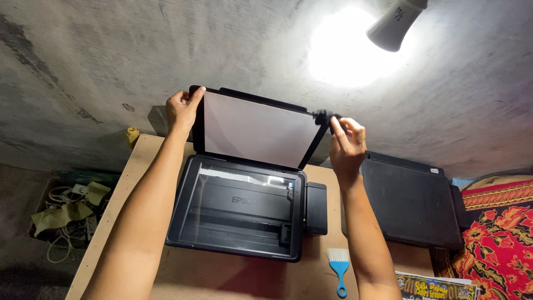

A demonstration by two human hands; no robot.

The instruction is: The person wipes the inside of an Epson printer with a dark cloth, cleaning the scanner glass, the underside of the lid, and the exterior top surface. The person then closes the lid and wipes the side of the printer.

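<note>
Hands (182,108) (347,145) on flat glossy rectangular scanner lid (256,129)

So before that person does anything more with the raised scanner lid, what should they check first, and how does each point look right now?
1. Left hand grips the top left corner of the scanner lid: ok.
2. Right hand is at the lid's right corner, holding a small dark thing; how firm its grip on the lid is: cannot tell.
3. Lid is raised, its white underside facing out: ok.
4. Scanner glass is bare, nothing lying on it: ok.
5. Blue brush lies on the table, apart from the printer: ok.
6. Second black printer sits close by the right forearm, leaving little room: not ok.
</note>
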